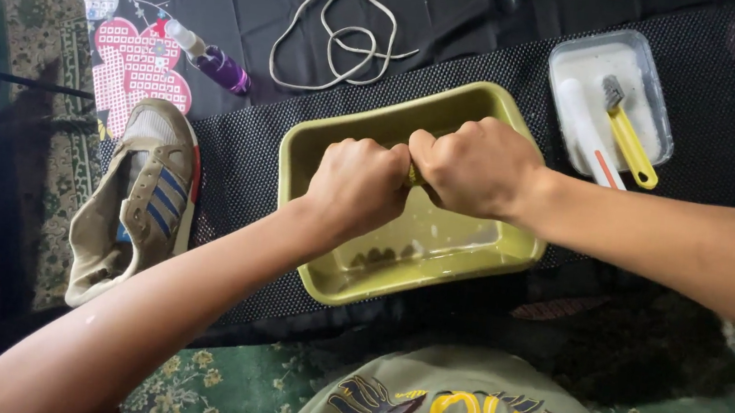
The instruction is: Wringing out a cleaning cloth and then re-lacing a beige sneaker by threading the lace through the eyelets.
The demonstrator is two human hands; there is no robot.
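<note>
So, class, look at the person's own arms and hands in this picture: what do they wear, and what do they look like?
Both arms are bare from the elbow down: no sleeves, gloves, watch, rings or bracelets show. The left hand and right hand are uncovered. At the bottom edge is the person's olive-green top, printed with yellow and dark blue lettering-like shapes. A small pale speck sits on the left forearm.

Both fists are closed over the olive green basin (338, 135), the left hand (356, 183) and the right hand (476, 165) pressed together around something small and yellowish. A worn beige sneaker (140, 201) lies on the left. A white shoelace (349, 36) lies behind the basin.
</note>
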